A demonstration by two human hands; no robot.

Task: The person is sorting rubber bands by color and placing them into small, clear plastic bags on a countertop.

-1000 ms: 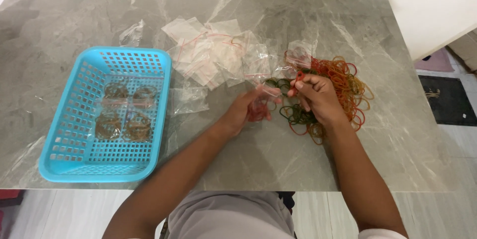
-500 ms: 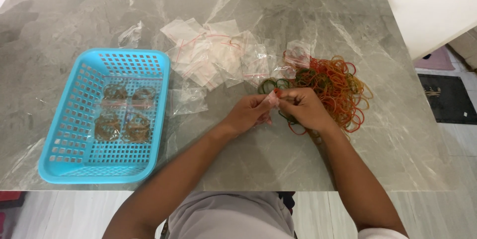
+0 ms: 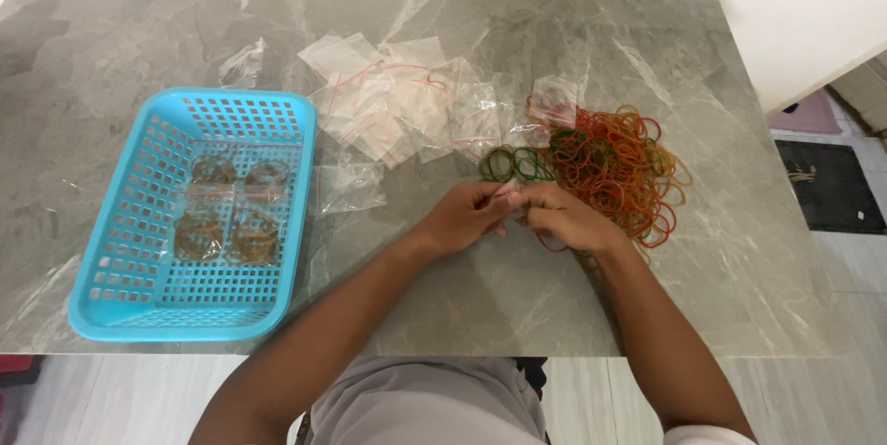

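Head view: small clear bag between fingers.

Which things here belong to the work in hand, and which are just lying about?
In the work:
left hand and right hand, pinching a small clear bag
pile of rubber bands
empty clear bags
blue basket with filled bags

Lying about:
dark mat
pink mat
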